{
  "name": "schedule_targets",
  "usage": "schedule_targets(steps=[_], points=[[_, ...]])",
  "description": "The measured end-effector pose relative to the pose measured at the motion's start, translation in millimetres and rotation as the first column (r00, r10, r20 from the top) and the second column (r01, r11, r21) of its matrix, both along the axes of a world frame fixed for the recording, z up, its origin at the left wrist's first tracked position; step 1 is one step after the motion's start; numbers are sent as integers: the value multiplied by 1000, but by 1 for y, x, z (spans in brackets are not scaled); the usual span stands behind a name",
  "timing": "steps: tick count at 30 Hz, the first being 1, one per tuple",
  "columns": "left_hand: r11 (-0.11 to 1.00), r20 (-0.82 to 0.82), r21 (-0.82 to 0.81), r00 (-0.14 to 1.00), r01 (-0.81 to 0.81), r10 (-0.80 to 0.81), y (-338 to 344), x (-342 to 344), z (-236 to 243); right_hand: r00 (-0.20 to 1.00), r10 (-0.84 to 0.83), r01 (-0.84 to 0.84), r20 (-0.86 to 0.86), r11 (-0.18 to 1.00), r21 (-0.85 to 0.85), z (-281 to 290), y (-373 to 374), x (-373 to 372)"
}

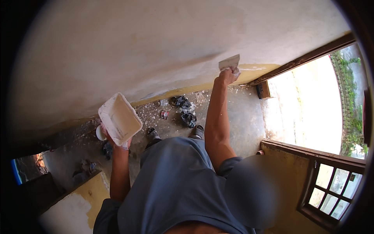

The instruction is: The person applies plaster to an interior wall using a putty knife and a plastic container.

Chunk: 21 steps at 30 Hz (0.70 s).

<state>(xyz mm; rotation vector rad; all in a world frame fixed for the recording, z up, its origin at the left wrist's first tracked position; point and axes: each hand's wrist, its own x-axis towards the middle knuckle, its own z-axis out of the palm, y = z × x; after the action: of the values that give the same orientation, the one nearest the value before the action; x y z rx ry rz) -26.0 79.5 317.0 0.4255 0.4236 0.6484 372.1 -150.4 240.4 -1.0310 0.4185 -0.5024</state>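
Observation:
My left hand (111, 137) grips a white rectangular plastic tub (124, 117) from below and the side. Pale putty coats the tub's inner walls, and its open top tilts toward me. Out ahead on the right, my right hand (230, 76) is closed round a putty knife (230, 61), whose wide flat blade is at the wall's surface; whether it touches cannot be made out. White smears show on the fingers. The wall (156, 43) is mostly coated whitish, with a bare yellow strip (257, 69) low down near the doorway.
Black plastic bags (188, 119) and scattered white flakes lie on the concrete floor (245, 113) by the wall's foot, near my sandalled feet. An open doorway with a dark wooden frame (304, 58) stands at the right. Below it is a paned window (335, 189). Another low wall (78, 202) is at the lower left.

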Motion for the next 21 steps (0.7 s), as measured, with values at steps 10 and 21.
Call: schedule_targets(steps=[10, 21], points=[[996, -136, -10, 987, -83, 81, 1, -9, -2, 987, 17, 74, 158, 832, -549, 66, 46, -13], [998, -115, 1, 991, -63, 62, -2, -1, 9, 978, 106, 82, 177, 589, -804, -31, 91, -64]])
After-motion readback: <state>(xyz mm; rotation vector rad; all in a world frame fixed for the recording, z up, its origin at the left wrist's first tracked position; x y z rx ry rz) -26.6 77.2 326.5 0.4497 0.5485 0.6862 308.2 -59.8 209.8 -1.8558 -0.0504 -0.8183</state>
